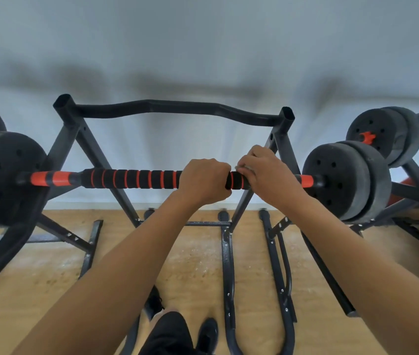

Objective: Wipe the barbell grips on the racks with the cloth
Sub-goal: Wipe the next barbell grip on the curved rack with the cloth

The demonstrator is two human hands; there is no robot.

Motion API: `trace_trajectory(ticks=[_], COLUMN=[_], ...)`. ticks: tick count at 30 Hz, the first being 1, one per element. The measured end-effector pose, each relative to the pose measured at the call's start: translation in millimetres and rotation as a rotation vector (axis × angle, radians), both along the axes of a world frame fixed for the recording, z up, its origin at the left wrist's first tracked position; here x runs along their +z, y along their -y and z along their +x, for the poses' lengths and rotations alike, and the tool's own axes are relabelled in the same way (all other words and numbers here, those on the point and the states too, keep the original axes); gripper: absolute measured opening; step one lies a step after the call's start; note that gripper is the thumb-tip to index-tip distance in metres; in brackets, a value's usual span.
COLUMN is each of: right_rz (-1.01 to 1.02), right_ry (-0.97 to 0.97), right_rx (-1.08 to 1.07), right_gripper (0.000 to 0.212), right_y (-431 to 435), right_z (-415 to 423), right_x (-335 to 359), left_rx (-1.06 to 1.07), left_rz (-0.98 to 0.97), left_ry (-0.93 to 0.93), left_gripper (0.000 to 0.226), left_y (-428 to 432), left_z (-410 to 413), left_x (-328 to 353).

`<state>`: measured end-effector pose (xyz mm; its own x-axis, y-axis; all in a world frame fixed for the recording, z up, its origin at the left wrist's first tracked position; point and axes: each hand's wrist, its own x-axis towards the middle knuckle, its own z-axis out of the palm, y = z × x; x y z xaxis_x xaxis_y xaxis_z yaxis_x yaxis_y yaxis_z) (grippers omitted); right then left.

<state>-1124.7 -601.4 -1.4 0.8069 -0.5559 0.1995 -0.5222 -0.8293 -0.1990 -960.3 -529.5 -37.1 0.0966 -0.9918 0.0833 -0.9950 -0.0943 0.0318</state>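
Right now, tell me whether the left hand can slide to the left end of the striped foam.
Probably yes. The left hand grips the striped foam, whose stretch to its left shows bare; the rack leg seems to pass behind it.

Ribbed black-and-orange foam grip (131, 178), matt black weight plates (336, 180), painted metal rack (95, 155); pale wooden floor (37, 272)

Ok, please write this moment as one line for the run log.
left hand: holds barbell grip | right hand: holds cloth against grip's right end | barbell: on rack | stage: wiping grip
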Motion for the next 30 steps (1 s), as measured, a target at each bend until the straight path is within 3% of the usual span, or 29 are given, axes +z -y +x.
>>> trace_trajectory(ticks=[2,6,9,14,19,22,26,30], right_rz=[-0.052,0.008,0.080,0.171,0.200,0.185,0.209,0.207], right_ry=[-0.018,0.061,0.016,0.144,-0.029,0.019,0.003,-0.022], right_rx=[0.003,-0.026,-0.047,-0.169,-0.132,-0.177,-0.135,-0.145], right_gripper=[0.017,0.012,0.016,0.024,0.015,0.020,0.043,0.040], right_y=[-6.4,-20.1,-29.6,-5.9,-14.1,-28.3,-46.3,-41.5], right_z=[2.0,-10.6,-23.7,-4.9,28.7,13.7,-11.7,-32.1], right_x=[-2.2,-3.5,-0.8,26.0,8.4,-0.3,-1.8,10.1], left_rx=[-0.001,0.002,0.003,0.003,0.048,0.056,0.072,0.064], left_rz=[0.050,0.148,0.159,0.062,-0.044,-0.043,0.014,0.054], left_ry=[-0.027,-0.095,-0.110,-0.063,0.039,0.002,-0.024,-0.057], left_gripper=[0.015,0.016,0.023,0.019,0.033,0.039,0.032,0.017], left_y=[1.9,8.2,8.6,0.0,-7.9,-4.2,-0.1,0.2], left_z=[1.5,5.5,5.2,-0.7,-6.0,-6.1,-4.6,-4.1], left_x=[1.0,2.5,2.4,3.1,-3.3,-2.9,-0.9,5.6])
